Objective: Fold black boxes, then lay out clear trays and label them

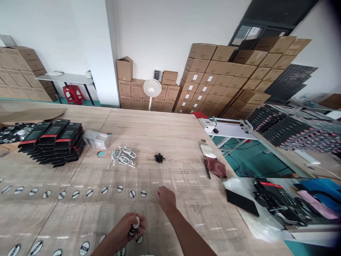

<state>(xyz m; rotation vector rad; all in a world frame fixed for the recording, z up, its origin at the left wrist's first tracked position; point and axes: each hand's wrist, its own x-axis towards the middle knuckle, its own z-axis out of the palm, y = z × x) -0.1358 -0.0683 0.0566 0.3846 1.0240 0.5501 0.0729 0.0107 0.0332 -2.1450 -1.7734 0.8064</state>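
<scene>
My left hand (127, 227) is wrapped round a small stack of round black-and-white labels (134, 227), low over the table. My right hand (167, 200) is closed in a pinch at the right end of a row of similar round labels; whatever its fingertips hold is too small to make out. The nearest label in that row (143, 193) lies just left of it. These labels sit on flat, clear plastic pieces (87, 209) spread in rows over the wooden table (149, 131). A second row of labels (84, 248) runs along the near edge, partly behind my left forearm.
Beyond the rows lie coiled white cables (125, 157) and a heap of small black parts (159, 158). Stacked black boxes (57, 142) and a clear container (96, 138) stand left. Rightwards are a brown cloth (216, 167) and a dark phone-like slab (242, 202).
</scene>
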